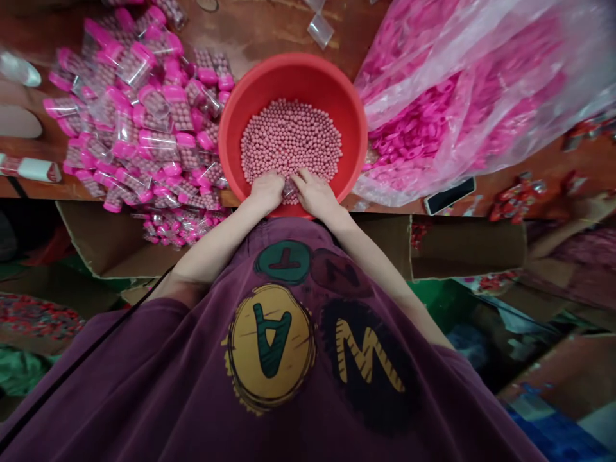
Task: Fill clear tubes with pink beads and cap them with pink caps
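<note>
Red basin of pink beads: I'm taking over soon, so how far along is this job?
Done: a heap of filled, pink-capped clear tubes lies left of the basin. In hand: the left hand and right hand work over the beads around a small clear tube. Left: plenty of beads, a bag of pink caps, and two empty tubes.

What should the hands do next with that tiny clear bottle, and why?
Probably scoop pink beads into the small clear bottle. It sits between the left hand and right hand, right at the pink beads in the red tub. Nearby, the pile of clear bottles with pink caps looks already filled.
</note>
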The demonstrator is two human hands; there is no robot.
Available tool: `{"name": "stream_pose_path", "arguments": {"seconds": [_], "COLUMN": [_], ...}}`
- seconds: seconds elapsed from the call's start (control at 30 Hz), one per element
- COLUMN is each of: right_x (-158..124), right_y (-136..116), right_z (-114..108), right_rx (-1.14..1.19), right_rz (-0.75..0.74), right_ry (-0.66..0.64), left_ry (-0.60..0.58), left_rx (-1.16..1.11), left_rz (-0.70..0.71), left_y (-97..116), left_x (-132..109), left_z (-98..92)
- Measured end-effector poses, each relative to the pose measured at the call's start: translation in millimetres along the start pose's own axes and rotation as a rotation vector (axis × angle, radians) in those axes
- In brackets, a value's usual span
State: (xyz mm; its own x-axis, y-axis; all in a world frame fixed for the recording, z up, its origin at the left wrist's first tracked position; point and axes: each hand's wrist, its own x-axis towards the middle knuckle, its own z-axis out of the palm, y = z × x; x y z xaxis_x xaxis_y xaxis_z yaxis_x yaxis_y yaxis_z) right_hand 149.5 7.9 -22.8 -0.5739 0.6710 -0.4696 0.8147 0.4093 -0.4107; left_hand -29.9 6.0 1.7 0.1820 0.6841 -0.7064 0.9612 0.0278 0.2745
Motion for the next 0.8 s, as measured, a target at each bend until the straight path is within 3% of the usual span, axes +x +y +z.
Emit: {"name": "stream_pose_path", "arguments": {"seconds": [0.1,0.17,0.27,0.37,0.43,0.6,0.8], "right_x": [16,23,27,26,24,21,19], "right_y": [5,13,25,29,28,23,16], "right_z": [7,13,21,25,26,25,27], "right_rx": [0.099,0.284,0.728,1.148,1.31,1.352,1.387], "right_rz": [-0.009,0.05,0.121,0.147,0.174,0.192,0.223], "right_ry": [-0.031,0.047,0.169,0.135,0.152,0.281,0.246], "left_ry": [0.075,0.187,0.254,0.278,0.332,0.395,0.247], "left_rx": [0.025,-0.065,-0.46,-0.904,-1.063,-1.18,-1.282], "left_rz": [-0.01,0.011,0.049,0.089,0.116,0.173,0.171], "left_y": [-12,-21,-27,-21,-14,-10,-19], "left_x": [4,10,22,32,35,40,40], "left_z": [-4.1,-3.3,4.0,14.1,19.7,25.0,19.4]}}
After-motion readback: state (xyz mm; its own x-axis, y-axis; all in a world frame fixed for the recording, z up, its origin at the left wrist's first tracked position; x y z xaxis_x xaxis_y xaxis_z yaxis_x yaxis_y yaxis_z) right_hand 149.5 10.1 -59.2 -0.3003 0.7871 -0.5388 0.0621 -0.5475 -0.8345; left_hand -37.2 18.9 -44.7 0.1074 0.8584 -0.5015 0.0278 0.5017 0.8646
